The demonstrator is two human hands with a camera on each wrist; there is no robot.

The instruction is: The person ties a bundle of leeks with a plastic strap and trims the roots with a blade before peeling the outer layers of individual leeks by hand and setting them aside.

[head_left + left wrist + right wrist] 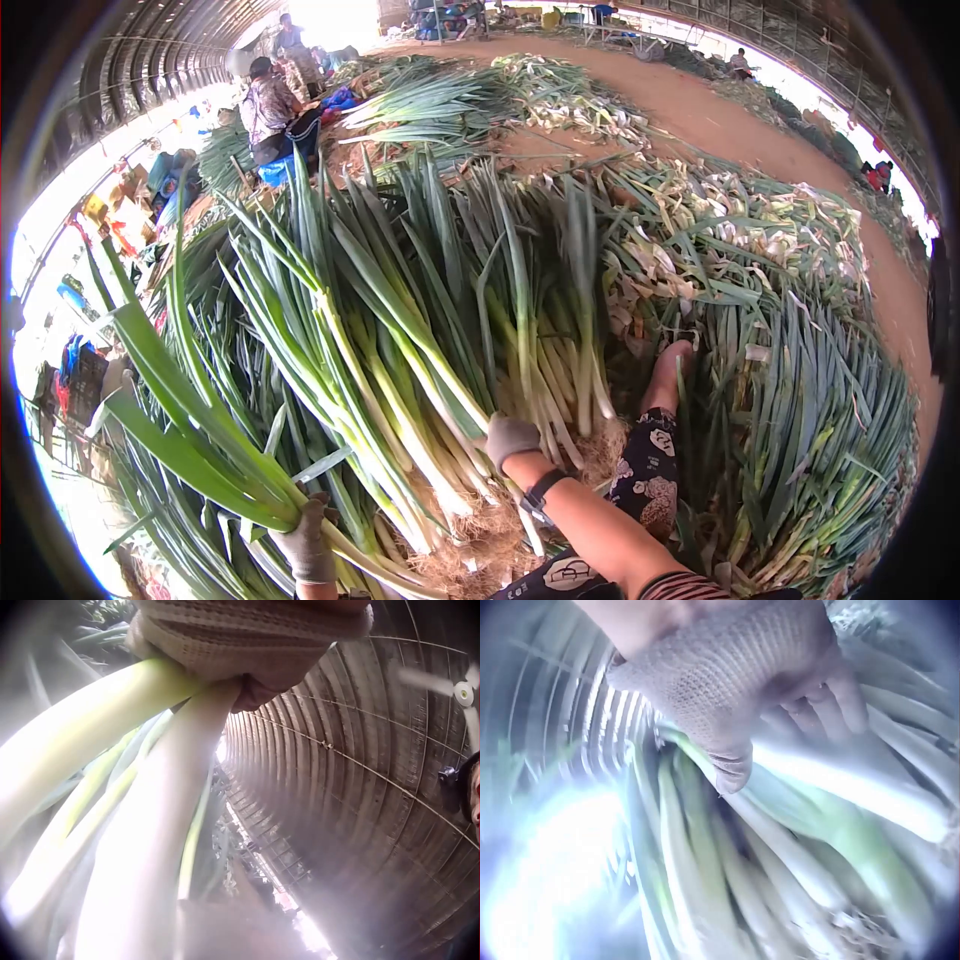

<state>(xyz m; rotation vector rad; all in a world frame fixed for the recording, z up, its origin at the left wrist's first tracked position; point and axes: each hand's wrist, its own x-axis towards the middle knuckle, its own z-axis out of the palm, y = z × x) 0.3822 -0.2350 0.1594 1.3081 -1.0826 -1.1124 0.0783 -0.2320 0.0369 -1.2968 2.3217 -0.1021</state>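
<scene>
My gloved left hand point(306, 545), low at the left in the head view, grips thick green onions point(225, 430), their broad leaves fanning up and left. In the left wrist view the knit glove point(232, 641) is closed around the pale stalks point(154, 825). The gloved right hand point(513, 442) holds a green onion near its white end, over the front of a heap of green onions point(400, 340). Seen from the right wrist, the thumb and bent fingers point(829, 712) straddle a white stalk point(847, 780). Roots point(470, 560) bunch below the hands.
My bare foot point(668, 375) and patterned trouser leg point(645, 470) lie right of the heap. Further right are more green onions point(810, 400) and peeled trimmings point(740, 220). Another person point(272, 110) sits at the back left. A dirt path point(690, 110) runs behind, under an arched roof point(337, 750).
</scene>
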